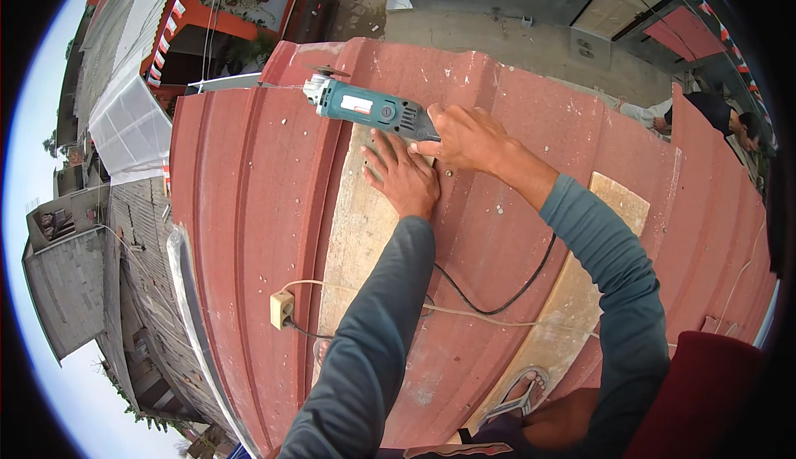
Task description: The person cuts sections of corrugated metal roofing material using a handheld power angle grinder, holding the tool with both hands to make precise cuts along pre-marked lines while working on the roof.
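Note:
My right hand is wrapped round the dark rear handle of a teal angle grinder. The tool lies level over the red ribbed roof sheet, its disc near the sheet's far edge. Just below the grinder's body, my left hand rests with its fingers spread on a pale wooden board. Its fingertips are close to the tool. A black cord loops across the sheet between my arms.
A cream socket box with a pale extension cord lies on the roof. My sandalled foot stands on a second board. Another person is beyond the right edge. A drop to the ground lies past the far edge.

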Available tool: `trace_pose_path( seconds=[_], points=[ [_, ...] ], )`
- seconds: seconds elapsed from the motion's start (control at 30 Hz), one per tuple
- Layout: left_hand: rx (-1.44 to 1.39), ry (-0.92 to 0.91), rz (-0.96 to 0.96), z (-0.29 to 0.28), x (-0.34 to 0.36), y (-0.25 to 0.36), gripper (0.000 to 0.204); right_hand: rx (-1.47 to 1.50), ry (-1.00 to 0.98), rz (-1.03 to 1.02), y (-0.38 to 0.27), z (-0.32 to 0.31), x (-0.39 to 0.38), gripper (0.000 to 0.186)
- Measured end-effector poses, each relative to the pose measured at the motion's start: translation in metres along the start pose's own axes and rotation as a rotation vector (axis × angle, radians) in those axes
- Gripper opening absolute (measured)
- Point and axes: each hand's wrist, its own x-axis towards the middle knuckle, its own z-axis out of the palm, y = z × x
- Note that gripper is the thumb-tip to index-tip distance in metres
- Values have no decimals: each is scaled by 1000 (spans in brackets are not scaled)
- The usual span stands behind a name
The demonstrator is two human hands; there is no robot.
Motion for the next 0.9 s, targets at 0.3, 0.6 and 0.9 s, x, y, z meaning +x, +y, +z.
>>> trace_pose_path(
  seconds=[0.3, 0.6, 0.9],
  points=[
    [32, -28, -2, 2, 0, -3, 69, 16, 11, -19, 0, 16, 8, 54],
    [11, -8, -14, 2, 0, -1, 66, 45, -41, -48, 9, 15, 16, 55],
    [26, -1, -24, 2, 0, 0, 63, 77, -45, -53, 12, 14, 15, 51]
  ],
)
